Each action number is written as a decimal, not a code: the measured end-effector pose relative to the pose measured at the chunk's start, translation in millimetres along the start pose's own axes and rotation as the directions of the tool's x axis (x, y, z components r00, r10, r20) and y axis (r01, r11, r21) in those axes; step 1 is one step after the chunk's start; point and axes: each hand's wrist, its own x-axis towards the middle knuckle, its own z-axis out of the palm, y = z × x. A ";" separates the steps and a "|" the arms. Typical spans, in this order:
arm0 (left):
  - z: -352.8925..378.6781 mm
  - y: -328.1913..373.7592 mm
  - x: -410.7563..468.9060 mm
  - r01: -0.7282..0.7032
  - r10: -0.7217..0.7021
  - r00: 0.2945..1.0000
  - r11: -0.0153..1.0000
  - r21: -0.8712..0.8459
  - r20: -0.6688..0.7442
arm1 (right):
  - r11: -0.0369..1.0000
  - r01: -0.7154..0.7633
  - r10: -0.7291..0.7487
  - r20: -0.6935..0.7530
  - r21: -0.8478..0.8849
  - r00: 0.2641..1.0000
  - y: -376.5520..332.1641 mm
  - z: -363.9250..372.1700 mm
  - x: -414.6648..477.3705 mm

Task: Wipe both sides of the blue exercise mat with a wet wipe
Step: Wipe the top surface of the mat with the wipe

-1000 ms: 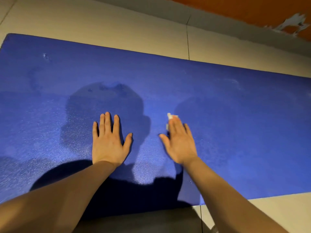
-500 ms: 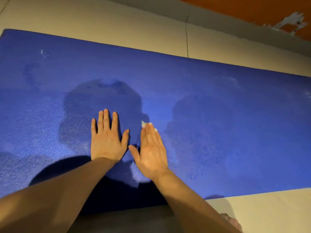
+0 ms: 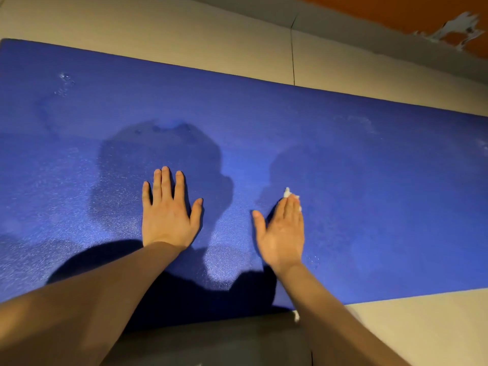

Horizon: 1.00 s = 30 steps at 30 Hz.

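Head view: blue exercise mat (image 3: 343, 180), one, lying flat on pale floor tiles (image 3: 184, 30) and filling most of the frame. Its foam surface is finely pebbled with damp, shiny patches, and it looks light, soft and floppy, apt to creep on smooth tile unless pinned and best taken at a long edge or corner for turning. Left hand (image 3: 166, 215): palm down on the mat left of centre, fingers straight and spread, gripping nothing. Right hand (image 3: 282, 233): just beside it, fingers straight and together, pressing a small wadded white wet wipe (image 3: 287, 192) to the mat under the fingertips — thin, limp stuff, likely to bunch or tear if dragged hard.
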 end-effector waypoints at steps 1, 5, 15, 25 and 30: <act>0.1 0.1 -0.1 0.001 -0.001 1.000 1.000 0.000 -0.001 | 1.000 0.023 -0.023 -0.003 0.021 1.000 -14.5 2.6 -5.5; 0.2 0.2 0.3 0.004 -0.004 1.000 1.000 -0.004 -0.007 | 0.968 0.233 -0.234 0.008 0.089 0.972 -54.2 11.0 -38.7; 0.4 -1.5 0.3 0.003 -0.003 1.000 1.000 0.004 0.002 | 0.948 0.295 -0.289 0.064 -0.116 0.955 48.3 -11.6 -22.4; 1.3 -1.7 -0.3 0.006 -0.006 1.000 1.000 -0.012 -0.007 | 0.988 0.114 -0.111 -0.039 0.103 0.993 -48.8 10.3 -48.4; 0.3 -1.8 -0.7 0.009 -0.009 1.000 0.999 -0.034 0.002 | 0.929 0.332 -0.335 -0.008 0.164 0.942 -60.8 10.9 -65.6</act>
